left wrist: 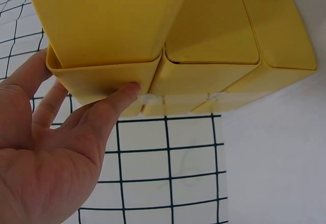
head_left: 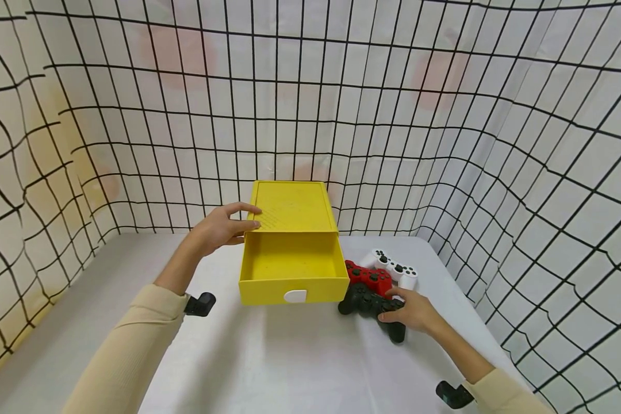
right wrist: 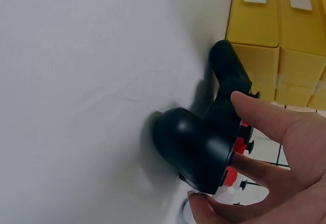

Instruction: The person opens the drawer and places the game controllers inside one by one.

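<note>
A yellow drawer box (head_left: 292, 201) with three stacked drawers stands mid-table. Its top drawer (head_left: 294, 292) is pulled out, with nothing visible inside. My left hand (head_left: 219, 229) rests on the box's upper left corner, some fingers on top and one finger pressing the side wall (left wrist: 97, 81). To the right of the box, my right hand (head_left: 411, 310) pinches the right grip of a black game controller (head_left: 364, 299) between thumb and fingers. The controller's near end (right wrist: 191, 142) is close to the table. A red game controller (head_left: 375, 279) lies just behind it, and a white game controller (head_left: 390, 264) farther back.
Black wire grid (head_left: 300, 121) over white sheeting walls the back and both sides. The white table (head_left: 300, 362) runs in front of the box. Each forearm carries a small black wrist device (head_left: 200, 305).
</note>
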A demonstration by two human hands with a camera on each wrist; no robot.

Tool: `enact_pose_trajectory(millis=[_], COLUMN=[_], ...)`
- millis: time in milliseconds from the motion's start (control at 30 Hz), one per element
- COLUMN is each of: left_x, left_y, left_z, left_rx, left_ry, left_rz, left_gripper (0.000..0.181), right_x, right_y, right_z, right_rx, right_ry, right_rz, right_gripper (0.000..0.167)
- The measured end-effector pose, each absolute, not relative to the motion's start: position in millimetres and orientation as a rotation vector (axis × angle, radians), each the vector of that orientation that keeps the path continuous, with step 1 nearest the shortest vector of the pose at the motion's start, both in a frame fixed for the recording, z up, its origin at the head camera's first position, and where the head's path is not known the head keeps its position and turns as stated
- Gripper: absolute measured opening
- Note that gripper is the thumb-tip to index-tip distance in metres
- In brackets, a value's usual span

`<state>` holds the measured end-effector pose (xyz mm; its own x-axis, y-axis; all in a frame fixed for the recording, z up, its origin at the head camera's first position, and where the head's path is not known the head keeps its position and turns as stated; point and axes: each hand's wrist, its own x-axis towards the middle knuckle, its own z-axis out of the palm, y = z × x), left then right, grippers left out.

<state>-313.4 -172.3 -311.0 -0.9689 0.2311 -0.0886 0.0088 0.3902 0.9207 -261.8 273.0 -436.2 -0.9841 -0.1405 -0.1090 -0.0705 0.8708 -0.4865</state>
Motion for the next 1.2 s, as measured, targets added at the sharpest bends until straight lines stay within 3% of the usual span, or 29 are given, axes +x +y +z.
enact_pose_trajectory(millis=[600, 1200], left_x=[-315.6, -315.4], left_y=[-173.6, -173.5], left_z=[-313.3, -313.1], left_rx=[0.207, 0.231], left_ry=[2.445, 2.452], left_rz=[1.62, 1.607], left_gripper=[0.047, 0.049], right_x=[-264.3, -260.0], right_y=[269.8, 273.0], right_z=[-440.3, -442.5], right_rx=[-0.095, -0.087], right_ry=[2.857, 2.947], right_rz=[-0.727, -0.764], right_gripper=[0.069, 0.061])
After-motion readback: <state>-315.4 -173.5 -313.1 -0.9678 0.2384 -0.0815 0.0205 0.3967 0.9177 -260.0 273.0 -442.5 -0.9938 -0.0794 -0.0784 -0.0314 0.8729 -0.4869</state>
